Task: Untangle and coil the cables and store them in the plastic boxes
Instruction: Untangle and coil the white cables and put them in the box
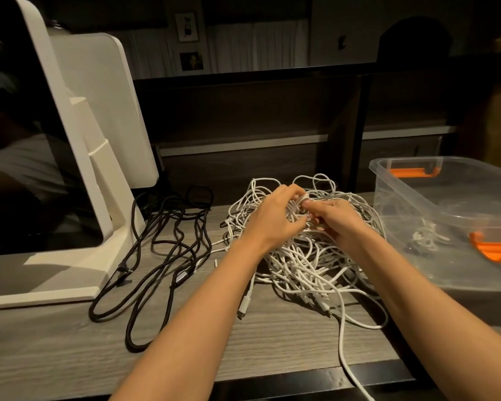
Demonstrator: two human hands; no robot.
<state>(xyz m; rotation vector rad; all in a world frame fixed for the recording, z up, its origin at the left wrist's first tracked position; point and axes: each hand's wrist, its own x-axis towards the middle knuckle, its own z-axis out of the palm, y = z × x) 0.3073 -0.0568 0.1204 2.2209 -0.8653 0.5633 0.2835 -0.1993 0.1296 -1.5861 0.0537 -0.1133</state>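
A big tangle of white cables lies on the wooden desk in front of me. My left hand grips a small wound loop of white cable at the top of the pile. My right hand meets it from the right and pinches the same white cable between thumb and fingers. Several black cables lie loose to the left of the pile. A clear plastic box with orange latches stands at the right; a small bundle of white cable lies inside it.
A white monitor stand and dark screen fill the left side of the desk. One white cable trails over the desk's front edge. A dark shelf unit runs behind the desk.
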